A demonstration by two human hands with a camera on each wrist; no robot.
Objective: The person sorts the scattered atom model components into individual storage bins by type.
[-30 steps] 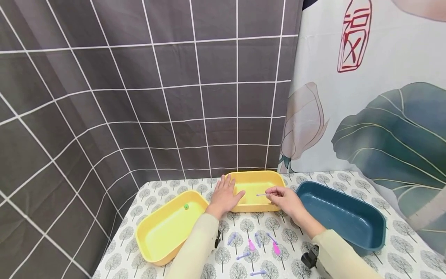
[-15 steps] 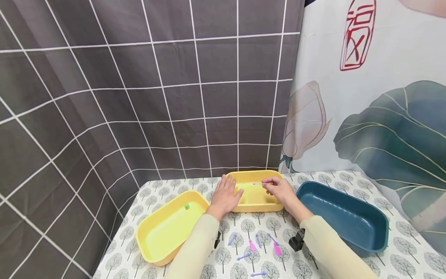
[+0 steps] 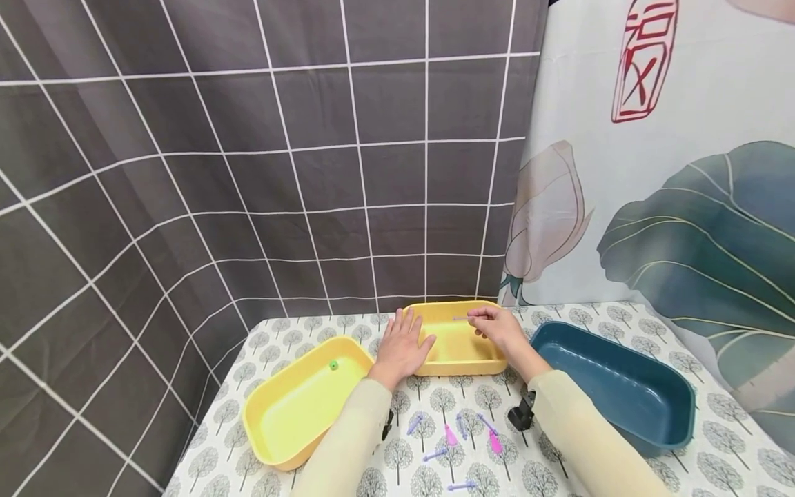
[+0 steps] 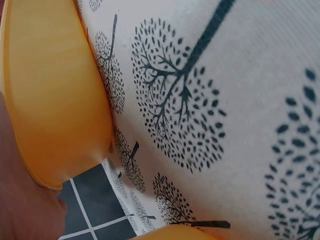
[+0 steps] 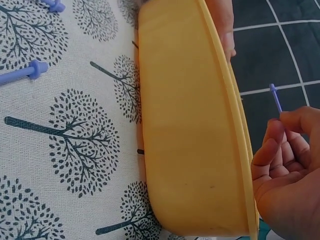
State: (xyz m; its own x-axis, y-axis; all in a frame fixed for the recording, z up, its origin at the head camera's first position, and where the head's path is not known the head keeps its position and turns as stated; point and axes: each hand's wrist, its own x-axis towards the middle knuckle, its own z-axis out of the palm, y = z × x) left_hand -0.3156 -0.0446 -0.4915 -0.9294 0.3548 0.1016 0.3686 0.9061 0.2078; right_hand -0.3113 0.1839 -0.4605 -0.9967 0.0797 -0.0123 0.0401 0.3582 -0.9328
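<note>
In the head view, a yellow plastic bin (image 3: 459,368) stands at the back middle of the table. My left hand (image 3: 400,346) rests on its left end with straight, spread fingers. Over the bin, my right hand (image 3: 499,328) pinches a thin purple stick (image 3: 460,318) between thumb and fingertips. The right wrist view shows the purple stick's knobbed tip (image 5: 272,87) beyond the bin's wall, pointing away from the fingers. Most of the bin's floor near both hands is hidden by them. The left wrist view shows the bin's outer wall (image 4: 55,90) and part of the left hand.
Several purple sticks (image 3: 435,455) lie on the tree-print cloth in front, along with pink pieces (image 3: 450,435). To the left stands another yellow bin (image 3: 273,455), holding a small green piece (image 3: 333,364). A dark blue bin (image 3: 621,386) stands to the right, near the right forearm.
My right hand has moved from the near side of the middle bin toward its far side, still pinching the purple stick. The left hand has stayed on the bin.
</note>
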